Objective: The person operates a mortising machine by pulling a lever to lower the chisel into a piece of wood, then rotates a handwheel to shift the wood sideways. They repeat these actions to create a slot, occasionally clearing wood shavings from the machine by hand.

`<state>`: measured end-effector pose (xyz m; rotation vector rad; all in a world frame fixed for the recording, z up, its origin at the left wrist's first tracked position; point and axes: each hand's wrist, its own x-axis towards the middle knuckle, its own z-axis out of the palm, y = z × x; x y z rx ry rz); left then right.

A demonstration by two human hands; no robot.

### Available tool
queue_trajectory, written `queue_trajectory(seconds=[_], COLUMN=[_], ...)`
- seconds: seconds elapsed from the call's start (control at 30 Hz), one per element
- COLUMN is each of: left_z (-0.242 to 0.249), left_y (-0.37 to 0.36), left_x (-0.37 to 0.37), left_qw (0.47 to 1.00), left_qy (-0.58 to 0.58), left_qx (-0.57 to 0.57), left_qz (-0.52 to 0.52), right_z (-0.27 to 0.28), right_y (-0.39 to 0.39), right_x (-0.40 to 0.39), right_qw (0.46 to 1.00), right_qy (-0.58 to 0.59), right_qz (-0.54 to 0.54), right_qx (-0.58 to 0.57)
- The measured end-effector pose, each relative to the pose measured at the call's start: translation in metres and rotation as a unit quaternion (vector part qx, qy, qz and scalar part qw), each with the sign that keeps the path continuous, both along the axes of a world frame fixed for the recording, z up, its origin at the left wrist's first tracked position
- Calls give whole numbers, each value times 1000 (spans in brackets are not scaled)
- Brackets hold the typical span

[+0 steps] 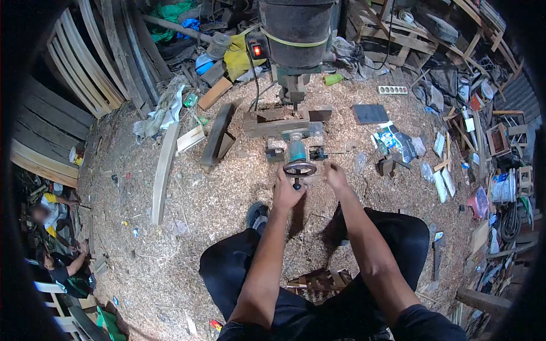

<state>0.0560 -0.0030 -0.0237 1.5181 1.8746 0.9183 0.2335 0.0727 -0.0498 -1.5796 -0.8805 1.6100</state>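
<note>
In front of me stands a drilling or mortising machine with a dark motor housing (297, 34) and a bit (295, 105) pointing down. A wooden block (276, 126) sits under the bit, on the machine's vise (276, 153). My left hand (286, 192) is wrapped round the left side of the metal handwheel (300, 169), near its black knob (297, 186). My right hand (335, 176) is curled closed just right of the wheel, beside a small lever (319, 153); its fingertips hide whatever it may hold.
Wood shavings cover the floor. A curved wooden piece (166, 173) and a dark wooden block (219, 136) lie left. A black plate (369, 114) and power strip (392, 90) lie right. Curved boards (85, 62) lean at upper left. Two people (65, 267) work at far left.
</note>
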Motion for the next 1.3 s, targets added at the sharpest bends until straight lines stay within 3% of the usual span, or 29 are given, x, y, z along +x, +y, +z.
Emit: queue_trajectory(seconds=[0.07, 0.17, 0.2, 0.33, 0.43, 0.63, 0.73, 0.93, 1.03, 1.13, 1.2, 1.3], left_z=[-5, -1, -1, -2, 0, -11, -9, 1, -19, -25, -25, 96], left_y=[1, 5, 4, 1, 1, 1, -1, -3, -1, 5, 17, 37], left_x=[0, -2, -2, -7, -15, -19, -28, -28, -22, -25, -31, -21], left_qw=[1000, 999, 999, 997, 997, 995, 998, 994, 995, 993, 966, 958], left_qy=[-15, -39, -46, -63, -29, -78, -12, -38, -62, -88, -242, -171], left_qx=[2, -5, -24, -38, -70, -48, -39, -96, 77, 77, 85, 217], left_qz=[2, 5, 2, -2, -23, -30, -47, -42, -29, -21, 10, 82], right_z=[0, -6, 0, 0, 4, 5, 0, 1, 5, 4, 12, 81], right_y=[-8, -14, -17, -20, -20, -20, -19, -20, -21, -19, -12, 16], right_x=[-13, -29, -29, -34, -33, -35, -37, -39, -39, -38, -36, -40], right_qw=[997, 947, 950, 924, 933, 926, 918, 929, 930, 940, 919, 899], right_qy=[33, -64, -95, -160, -144, -160, -155, -134, -127, -128, -135, -104], right_qz=[-37, 63, 131, 140, 134, 117, 116, 118, 112, 126, 100, 2], right_qx=[66, 308, 267, 318, 301, 321, 346, 325, 325, 291, 356, 425])
